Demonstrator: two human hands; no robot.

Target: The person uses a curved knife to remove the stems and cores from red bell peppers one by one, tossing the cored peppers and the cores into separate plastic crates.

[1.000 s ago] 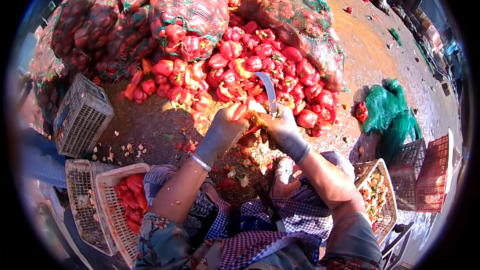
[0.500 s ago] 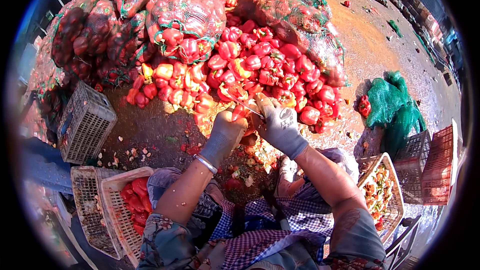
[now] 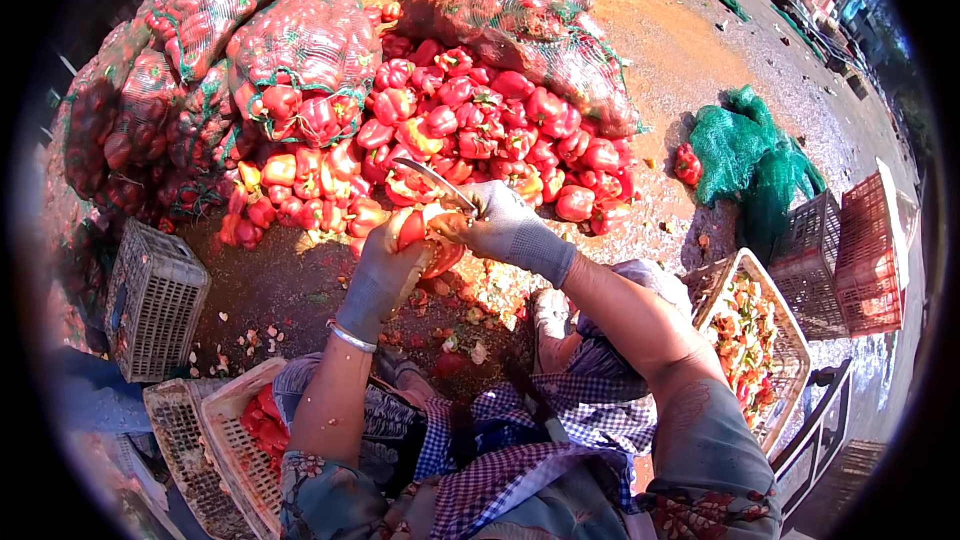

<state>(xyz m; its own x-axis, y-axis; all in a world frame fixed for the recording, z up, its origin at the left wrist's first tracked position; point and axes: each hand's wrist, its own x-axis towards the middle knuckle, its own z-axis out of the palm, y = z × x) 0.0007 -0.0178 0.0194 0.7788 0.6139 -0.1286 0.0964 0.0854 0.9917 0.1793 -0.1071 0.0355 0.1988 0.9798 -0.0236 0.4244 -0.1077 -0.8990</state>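
Here, the left hand (image 3: 383, 275), in a grey glove, has its fingers curled around a red pepper (image 3: 412, 230), which is held up in front of the body, above the littered floor (image 3: 320, 290). Close against it, the gloved right hand (image 3: 515, 232) keeps its fingers closed on a curved knife (image 3: 433, 178), its blade pointing up and leftward; the handle is hidden in the grip. Beyond both hands spreads a heap of loose peppers (image 3: 480, 125), with stuffed mesh bags (image 3: 310, 35) behind. Beside the left forearm, a pale crate (image 3: 225, 418) contains red pieces (image 3: 264, 428); to the right, another crate (image 3: 793, 372) carries pale and green scraps (image 3: 742, 335).
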